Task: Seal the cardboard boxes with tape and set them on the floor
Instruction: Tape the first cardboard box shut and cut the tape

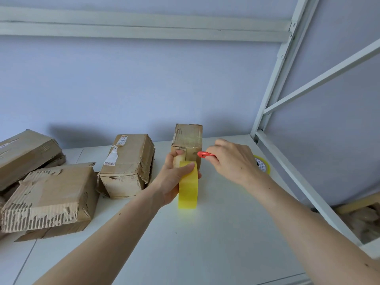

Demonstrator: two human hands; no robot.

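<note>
A small upright cardboard box (188, 138) stands on the white table (216, 233), just beyond my hands. My left hand (174, 177) grips a yellow tape roll (188, 192) against the box's near face, thumb pressing on the cardboard. A strip of tape runs from the roll up onto the box. My right hand (232, 161) holds a red utility knife (205, 154), its tip at the box's right front edge beside the tape.
A worn box (128, 163) stands left of centre. Two more torn boxes lie at the far left, the nearer one (51, 196) and one behind it (24, 155). Another tape roll (264, 164) lies behind my right hand. A white metal shelf frame (287, 157) borders the table's right side.
</note>
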